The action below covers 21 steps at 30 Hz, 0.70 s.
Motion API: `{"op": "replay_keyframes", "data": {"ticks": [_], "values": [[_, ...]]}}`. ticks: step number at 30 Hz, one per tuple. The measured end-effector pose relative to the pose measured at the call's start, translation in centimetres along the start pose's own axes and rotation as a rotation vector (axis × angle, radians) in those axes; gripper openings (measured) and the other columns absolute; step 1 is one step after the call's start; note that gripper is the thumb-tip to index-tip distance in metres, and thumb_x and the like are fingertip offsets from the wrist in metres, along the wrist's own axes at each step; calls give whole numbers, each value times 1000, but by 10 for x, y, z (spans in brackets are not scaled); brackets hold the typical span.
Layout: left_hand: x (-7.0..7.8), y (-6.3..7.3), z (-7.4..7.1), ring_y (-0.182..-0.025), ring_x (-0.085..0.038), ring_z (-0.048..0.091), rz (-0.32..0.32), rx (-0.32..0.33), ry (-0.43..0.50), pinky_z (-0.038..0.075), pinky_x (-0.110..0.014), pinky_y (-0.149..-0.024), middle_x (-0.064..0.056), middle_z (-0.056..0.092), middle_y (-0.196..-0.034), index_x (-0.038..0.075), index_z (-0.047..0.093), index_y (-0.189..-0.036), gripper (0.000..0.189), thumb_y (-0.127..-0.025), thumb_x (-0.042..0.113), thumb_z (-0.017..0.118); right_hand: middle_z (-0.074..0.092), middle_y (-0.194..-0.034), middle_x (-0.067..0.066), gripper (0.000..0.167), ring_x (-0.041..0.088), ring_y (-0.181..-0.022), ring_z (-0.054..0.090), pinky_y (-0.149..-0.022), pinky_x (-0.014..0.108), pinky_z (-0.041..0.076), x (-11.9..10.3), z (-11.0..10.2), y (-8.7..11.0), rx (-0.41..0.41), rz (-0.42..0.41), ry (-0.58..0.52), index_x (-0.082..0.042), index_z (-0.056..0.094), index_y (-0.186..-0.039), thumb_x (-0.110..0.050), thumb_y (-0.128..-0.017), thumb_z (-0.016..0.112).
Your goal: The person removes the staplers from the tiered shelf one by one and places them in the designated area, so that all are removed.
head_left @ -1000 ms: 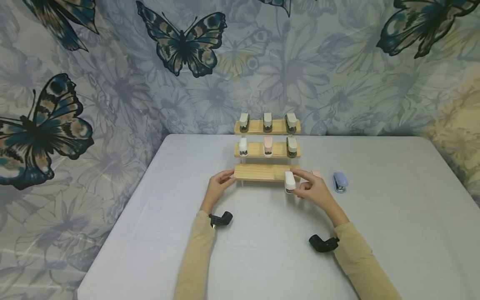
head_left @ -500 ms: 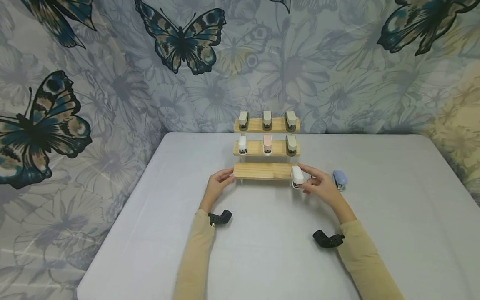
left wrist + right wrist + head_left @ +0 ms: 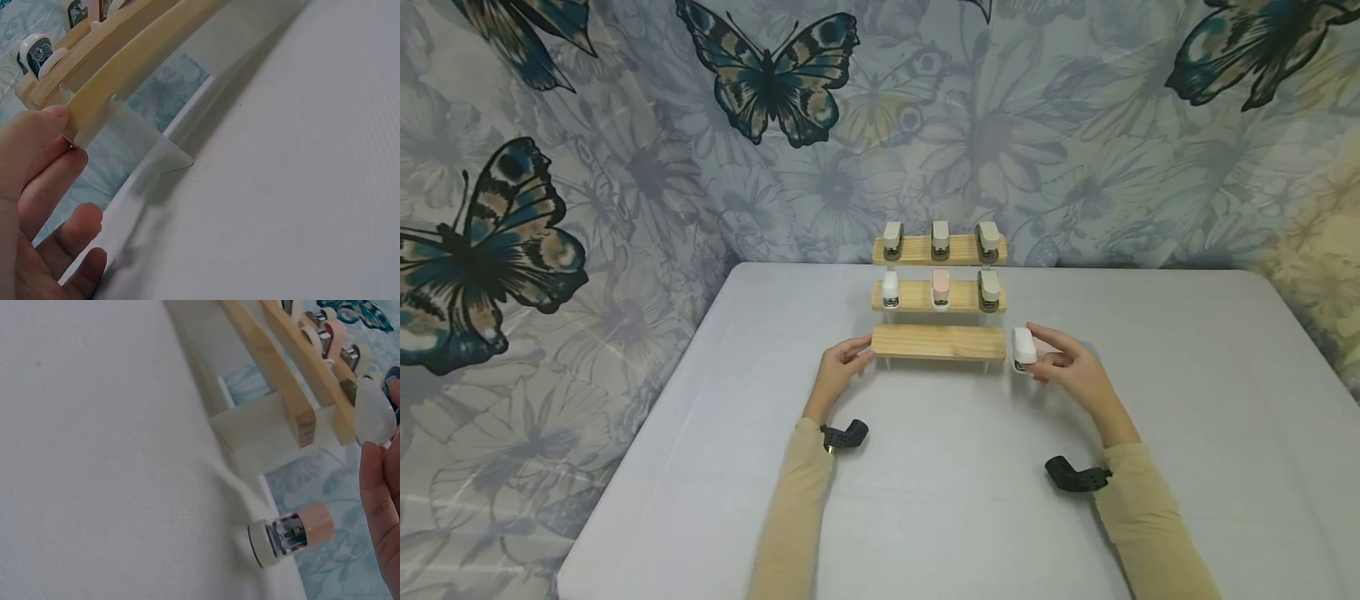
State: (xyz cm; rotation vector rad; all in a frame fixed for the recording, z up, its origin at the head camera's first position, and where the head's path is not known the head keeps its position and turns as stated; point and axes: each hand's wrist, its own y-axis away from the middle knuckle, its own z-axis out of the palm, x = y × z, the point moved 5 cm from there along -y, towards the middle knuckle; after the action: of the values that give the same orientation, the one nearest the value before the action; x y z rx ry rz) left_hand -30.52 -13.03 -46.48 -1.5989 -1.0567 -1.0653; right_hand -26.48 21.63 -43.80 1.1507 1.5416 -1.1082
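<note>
My right hand pinches a white mini stapler between thumb and fingers, just beyond the right end of the front shelf. In the right wrist view that stapler shows at the right edge, partly cut off. The thumb and fingers of my left hand grip the left end of the stand's bare front wooden shelf. Up close in the left wrist view, the thumb lies at the board's end above the clear leg. A pink stapler stands on the table, mostly hidden behind my right hand in the head view.
Staplers in white, pink and pale green sit on the middle shelf. Three beige-topped staplers line the top shelf. A blue stapler peeks out behind my right hand. The patterned wall stands behind the table's back edge.
The white stapler has moved right in my right hand, from the front shelf's right end to beyond it. That hand now covers most of the blue stapler. My left hand keeps its grip.
</note>
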Motion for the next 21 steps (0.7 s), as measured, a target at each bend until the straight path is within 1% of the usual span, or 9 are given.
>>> {"op": "replay_keyframes", "data": {"ticks": [2, 4, 8, 10, 11, 13, 15, 18, 21], "values": [[1, 0, 0, -58, -37, 47, 4, 2, -12, 39, -27, -50, -17, 60, -109, -7, 57, -113, 32, -84, 5, 62, 66, -77, 4, 56, 23, -62, 60, -56, 25, 50, -1, -5, 1, 23, -14, 1, -5, 44, -131, -4, -80, 67], [2, 0, 0, -60, -41, 48, 10, 8, -28, 41, -26, -51, -17, 59, -110, -7, 57, -113, 32, -84, 6, 63, 66, -87, 0, 57, 24, -61, 59, -55, 24, 50, -2, -10, 3, 42, -28, -4, -4, 44, -131, -3, -80, 67], [3, 1, 0, -67, -43, 53, 7, 39, -46, 44, -23, -54, -16, 60, -110, -5, 58, -112, 33, -83, 10, 65, 65, -87, 1, 57, 20, -58, 58, -55, 23, 49, -3, -21, 5, 72, -45, -9, -4, 44, -132, -1, -80, 66], [3, 1, -1, -70, -40, 55, -4, 54, -53, 44, -22, -56, -14, 60, -109, -4, 59, -111, 33, -82, 11, 66, 64, -95, -2, 56, 16, -60, 59, -55, 23, 50, -1, -27, 6, 94, -47, -2, -5, 44, -132, 0, -80, 66], [3, 1, -1, -71, -37, 57, -9, 59, -55, 44, -21, -58, -14, 61, -109, -4, 59, -111, 33, -82, 11, 66, 64, -93, 1, 56, 15, -60, 60, -56, 23, 50, -1, -30, 7, 107, -46, 5, -5, 44, -132, 1, -80, 65], [2, 1, -1, -74, -28, 58, -13, 64, -64, 46, -22, -65, -13, 61, -109, -3, 59, -111, 34, -82, 11, 67, 61, -104, -4, 56, 11, -62, 60, -56, 21, 50, 10, -38, 6, 127, -75, 6, -9, 46, -132, -1, -80, 67], [2, 2, 0, -76, -18, 58, -12, 68, -70, 47, -26, -72, -13, 61, -109, -3, 59, -111, 34, -81, 12, 67, 56, -115, -5, 57, 9, -63, 60, -57, 20, 50, 10, -43, 7, 144, -65, 6, -10, 46, -131, 0, -79, 67], [-7, -1, 0, -80, -13, 57, -6, 76, -55, 45, -31, -81, -12, 61, -109, -2, 60, -111, 34, -81, 13, 68, 53, -121, -6, 57, 6, -64, 59, -57, 19, 49, 18, -51, 7, 142, -70, -49, -12, 48, -130, 0, -78, 67], [-19, -4, 1, -83, -16, 58, 3, 86, -28, 45, -32, -83, -11, 61, -109, -2, 61, -109, 34, -79, 13, 69, 50, -122, -9, 57, 7, -63, 58, -58, 18, 49, 7, -52, 12, 125, -36, -61, -8, 47, -131, 2, -79, 66]]}}
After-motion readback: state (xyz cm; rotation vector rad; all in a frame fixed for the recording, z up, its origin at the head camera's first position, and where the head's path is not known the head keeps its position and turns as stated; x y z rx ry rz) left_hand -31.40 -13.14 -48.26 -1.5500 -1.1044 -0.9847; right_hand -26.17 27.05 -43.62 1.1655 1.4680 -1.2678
